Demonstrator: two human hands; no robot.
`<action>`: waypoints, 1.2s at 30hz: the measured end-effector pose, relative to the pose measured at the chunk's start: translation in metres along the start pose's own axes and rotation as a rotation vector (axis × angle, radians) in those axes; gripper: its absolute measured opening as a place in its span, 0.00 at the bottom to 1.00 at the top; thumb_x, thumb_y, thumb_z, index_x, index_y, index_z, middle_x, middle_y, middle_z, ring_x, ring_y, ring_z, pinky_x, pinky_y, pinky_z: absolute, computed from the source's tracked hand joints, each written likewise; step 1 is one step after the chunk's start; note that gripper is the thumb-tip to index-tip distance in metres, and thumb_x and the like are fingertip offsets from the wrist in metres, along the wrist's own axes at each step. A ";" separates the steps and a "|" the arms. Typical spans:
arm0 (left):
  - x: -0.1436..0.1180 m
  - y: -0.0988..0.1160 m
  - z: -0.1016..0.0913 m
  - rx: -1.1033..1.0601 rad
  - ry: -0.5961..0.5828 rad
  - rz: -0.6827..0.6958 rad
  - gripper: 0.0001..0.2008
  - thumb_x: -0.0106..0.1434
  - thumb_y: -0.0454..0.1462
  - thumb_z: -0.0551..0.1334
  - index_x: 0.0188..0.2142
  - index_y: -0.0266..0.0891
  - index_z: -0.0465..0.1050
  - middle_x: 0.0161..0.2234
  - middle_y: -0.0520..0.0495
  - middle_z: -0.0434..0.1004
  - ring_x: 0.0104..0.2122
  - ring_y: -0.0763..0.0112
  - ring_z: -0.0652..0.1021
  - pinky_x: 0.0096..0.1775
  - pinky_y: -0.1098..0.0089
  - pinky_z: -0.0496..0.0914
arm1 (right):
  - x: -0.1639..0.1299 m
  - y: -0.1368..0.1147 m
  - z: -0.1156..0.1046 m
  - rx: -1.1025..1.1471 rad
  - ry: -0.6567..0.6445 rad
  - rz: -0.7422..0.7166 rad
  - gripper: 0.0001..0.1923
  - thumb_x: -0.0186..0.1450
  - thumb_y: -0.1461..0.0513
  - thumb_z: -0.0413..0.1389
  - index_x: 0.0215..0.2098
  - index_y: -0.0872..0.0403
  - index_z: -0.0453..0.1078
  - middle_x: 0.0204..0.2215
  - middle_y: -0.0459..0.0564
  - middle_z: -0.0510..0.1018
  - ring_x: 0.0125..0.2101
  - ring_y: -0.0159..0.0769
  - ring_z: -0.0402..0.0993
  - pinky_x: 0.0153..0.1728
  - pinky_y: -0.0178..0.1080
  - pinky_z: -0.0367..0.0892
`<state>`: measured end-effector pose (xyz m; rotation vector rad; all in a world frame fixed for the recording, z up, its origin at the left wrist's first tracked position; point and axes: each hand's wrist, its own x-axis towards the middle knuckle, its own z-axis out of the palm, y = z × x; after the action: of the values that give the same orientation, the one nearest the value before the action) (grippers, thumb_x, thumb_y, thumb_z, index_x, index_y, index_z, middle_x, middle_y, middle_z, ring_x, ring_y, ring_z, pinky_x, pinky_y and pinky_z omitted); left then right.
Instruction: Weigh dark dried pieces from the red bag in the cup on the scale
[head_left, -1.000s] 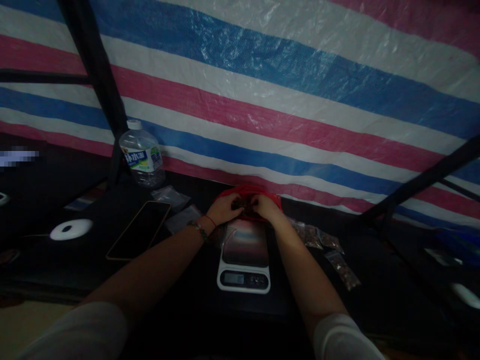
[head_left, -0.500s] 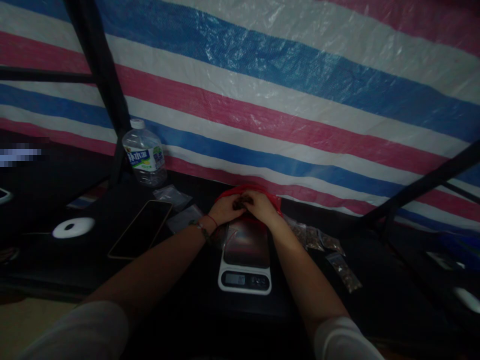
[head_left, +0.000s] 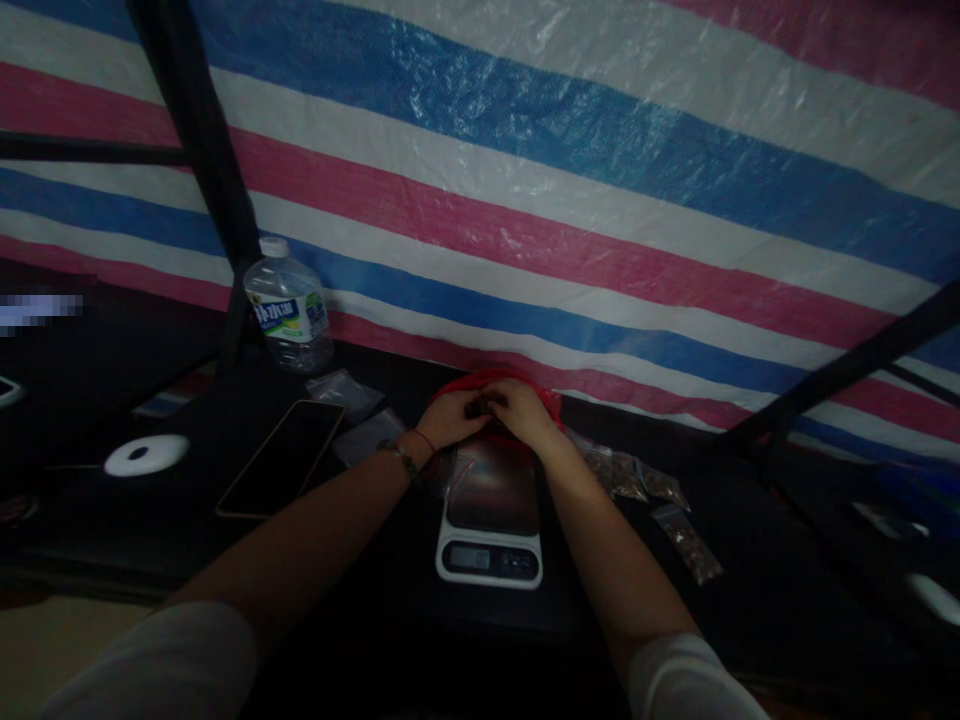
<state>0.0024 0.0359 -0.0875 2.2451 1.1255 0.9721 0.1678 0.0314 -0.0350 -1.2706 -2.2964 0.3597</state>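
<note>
Head view. Both hands meet at the far edge of a small digital scale [head_left: 489, 520], over a red bag [head_left: 551, 400] that lies against the foot of the striped tarp. The left hand [head_left: 448, 420] and the right hand [head_left: 523, 412] are pressed close together, fingertips pinching a dark clump of dried pieces [head_left: 480, 406] between them — the light is too dim to tell what the pieces are, or how firmly each hand grips.

As for progress, this is a judgement: several small filled packets [head_left: 686, 540] lie in a row on the right, near the right forearm, so a number of portions appear done. On the left, flat clear packets [head_left: 346, 392] lie near a dark phone [head_left: 281, 457], seemingly unfilled, so more seem left to do. The scale's platform looks bare, and its display is unreadable.

Pose: both forearms run from the near corners of the scene and converge at the bag, wrists low, palms down, fingers curled inward. The left wrist wears a thin red string and a bracelet; white sleeves show at both near edges.

Further left stand a water bottle [head_left: 289, 310] against the tarp and a round white disc [head_left: 145, 455] on the dark table [head_left: 390, 610].
</note>
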 end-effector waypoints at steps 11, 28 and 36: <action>-0.001 0.000 -0.002 0.028 0.032 0.016 0.16 0.59 0.40 0.60 0.46 0.39 0.74 0.40 0.44 0.79 0.40 0.61 0.78 0.43 0.64 0.72 | -0.001 -0.002 -0.001 0.006 0.004 0.032 0.14 0.61 0.71 0.54 0.42 0.54 0.75 0.41 0.51 0.79 0.42 0.36 0.73 0.48 0.38 0.65; -0.001 -0.002 -0.001 0.016 0.032 -0.040 0.18 0.55 0.39 0.62 0.46 0.40 0.70 0.41 0.45 0.79 0.40 0.62 0.79 0.44 0.64 0.73 | -0.006 -0.002 -0.006 -0.058 -0.125 0.097 0.15 0.61 0.70 0.52 0.44 0.55 0.74 0.42 0.52 0.80 0.42 0.35 0.75 0.45 0.33 0.65; -0.003 -0.004 0.001 -0.037 0.060 -0.027 0.20 0.55 0.40 0.63 0.48 0.40 0.68 0.40 0.46 0.78 0.39 0.63 0.79 0.43 0.64 0.73 | -0.006 -0.005 -0.008 -0.123 -0.047 0.190 0.09 0.61 0.66 0.54 0.37 0.54 0.76 0.35 0.49 0.80 0.36 0.35 0.74 0.38 0.33 0.64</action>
<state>0.0002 0.0361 -0.0918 2.1787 1.1510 1.0474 0.1711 0.0239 -0.0276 -1.5631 -2.2725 0.3200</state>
